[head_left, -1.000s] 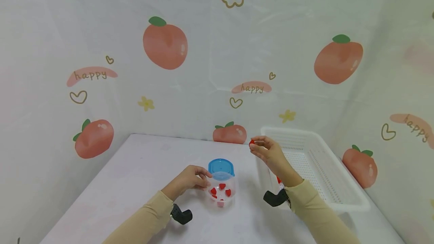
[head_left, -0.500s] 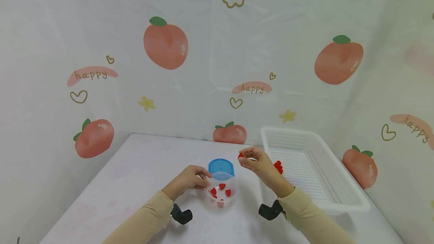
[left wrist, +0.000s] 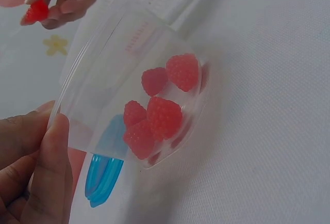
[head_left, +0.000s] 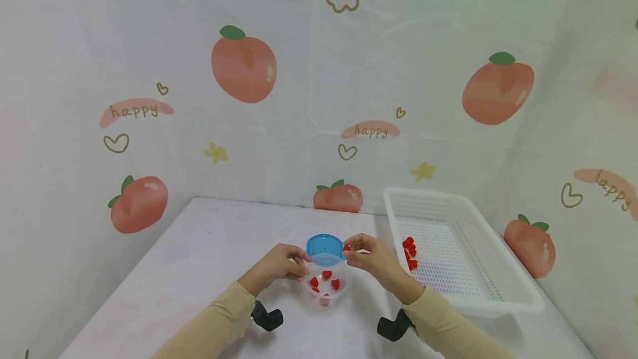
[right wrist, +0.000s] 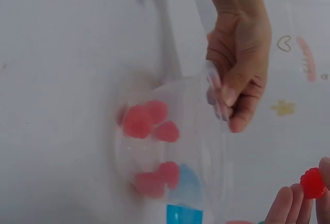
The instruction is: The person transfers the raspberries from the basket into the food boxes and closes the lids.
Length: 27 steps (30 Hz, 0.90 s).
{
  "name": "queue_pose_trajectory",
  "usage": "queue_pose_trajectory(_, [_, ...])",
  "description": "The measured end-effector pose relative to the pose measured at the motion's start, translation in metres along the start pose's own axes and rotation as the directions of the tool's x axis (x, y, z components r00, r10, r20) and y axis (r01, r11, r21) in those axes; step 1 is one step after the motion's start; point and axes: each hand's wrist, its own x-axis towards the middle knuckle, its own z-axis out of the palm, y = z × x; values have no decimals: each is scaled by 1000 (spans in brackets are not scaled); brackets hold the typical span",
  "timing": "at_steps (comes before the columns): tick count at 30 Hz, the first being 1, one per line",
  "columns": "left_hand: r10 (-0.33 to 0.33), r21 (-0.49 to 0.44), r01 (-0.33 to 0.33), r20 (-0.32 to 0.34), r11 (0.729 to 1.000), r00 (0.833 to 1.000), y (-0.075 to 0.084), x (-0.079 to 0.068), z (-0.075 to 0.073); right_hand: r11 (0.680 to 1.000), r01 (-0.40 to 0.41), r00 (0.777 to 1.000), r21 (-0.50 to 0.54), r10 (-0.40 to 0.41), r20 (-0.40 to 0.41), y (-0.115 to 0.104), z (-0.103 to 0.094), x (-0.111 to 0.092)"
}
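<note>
A clear plastic container (left wrist: 100, 97) stands on the table with several raspberries (left wrist: 165, 118) at its bottom. My left hand (head_left: 279, 263) pinches its rim between thumb and fingers from the left side. Between the thumb and fingertips of my right hand (head_left: 374, 262) is a single red raspberry (right wrist: 312, 184), held up above the container's right far side. A blue lid (head_left: 324, 245) lies just behind the container and shows through its clear wall in both wrist views.
At the right stands a white perforated basket (head_left: 448, 259) with several raspberries (head_left: 410, 251) along its left side. The white table (head_left: 224, 237) meets a printed cloth backdrop (head_left: 289, 154). Black wrist cameras (head_left: 267, 317) sit under both forearms.
My right hand has come left and down from over the basket's left edge toward the container, carrying the raspberry; the basket's raspberries are uncovered. My left hand has stayed on the rim.
</note>
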Motion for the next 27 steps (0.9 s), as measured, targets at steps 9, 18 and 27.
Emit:
queue_pose_trajectory(9, [-6,-12,6,-2,1000,1000,2,-1,0,999,-3,1000,-53,5,25,12,7,-2])
queue_pose_trajectory(18, [-7,-18,7,3,1000,1000,0,1,0,996,9,997,-93,-2,72,18,9,-3])
queue_pose_trajectory(27, [-12,-4,12,-2,1000,1000,1,0,0,995,11,996,-101,-1,95,18,10,-4])
